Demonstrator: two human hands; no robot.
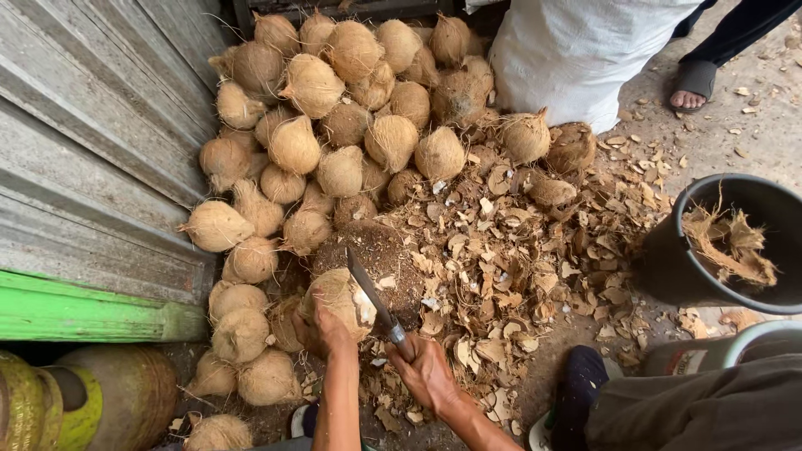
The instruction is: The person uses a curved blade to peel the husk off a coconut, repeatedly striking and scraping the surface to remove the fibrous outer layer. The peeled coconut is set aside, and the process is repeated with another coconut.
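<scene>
My left hand [320,327] grips a husked coconut [341,296] from below and steadies it on a dark chopping block [380,250]. My right hand [424,370] is closed around the handle of a long knife [372,294]. The blade slants up to the left and rests against the coconut's right side, where white flesh shows. Behind the block lies a big heap of brown fibrous coconuts [334,108], and several more coconuts [242,334] sit to the left of my left hand.
Shell chips [518,259] litter the ground to the right. A black bucket [697,209] holds husk fibre. A white sack [576,50] and another person's sandalled foot [692,88] are at the back right. Corrugated metal wall [83,150] stands left; my shoe [576,384] is at lower right.
</scene>
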